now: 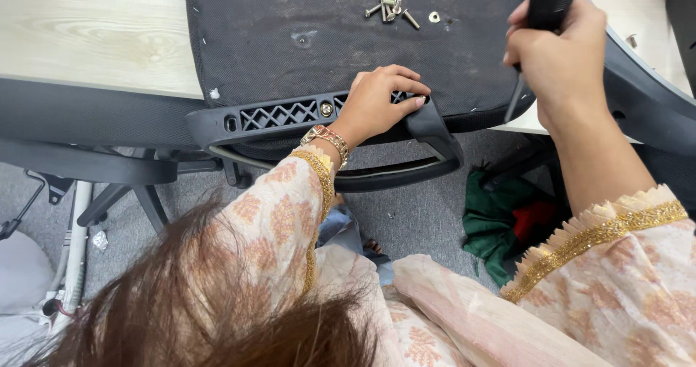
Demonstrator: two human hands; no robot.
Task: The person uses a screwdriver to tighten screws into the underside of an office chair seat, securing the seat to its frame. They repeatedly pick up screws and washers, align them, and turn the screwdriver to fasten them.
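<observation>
A black chair seat [304,40] lies upside down on a light wooden table [87,33]. A black plastic armrest bracket [283,114] with a lattice pattern is attached along its near edge. My left hand [377,102] rests on that bracket, fingers curled over it beside a silver bolt [326,109]. My right hand [554,55] is closed around the black handle of a screwdriver [547,1], whose shaft [515,102] points down toward the seat's right corner. Several loose screws [390,9] and a washer [433,17] lie on the seat's underside.
A grey curved chair part [645,99] sits at the right edge of the table. Below the table are a black chair base [123,193], grey carpet [406,215], and green and red cloth [507,222]. My hair and patterned sleeves fill the foreground.
</observation>
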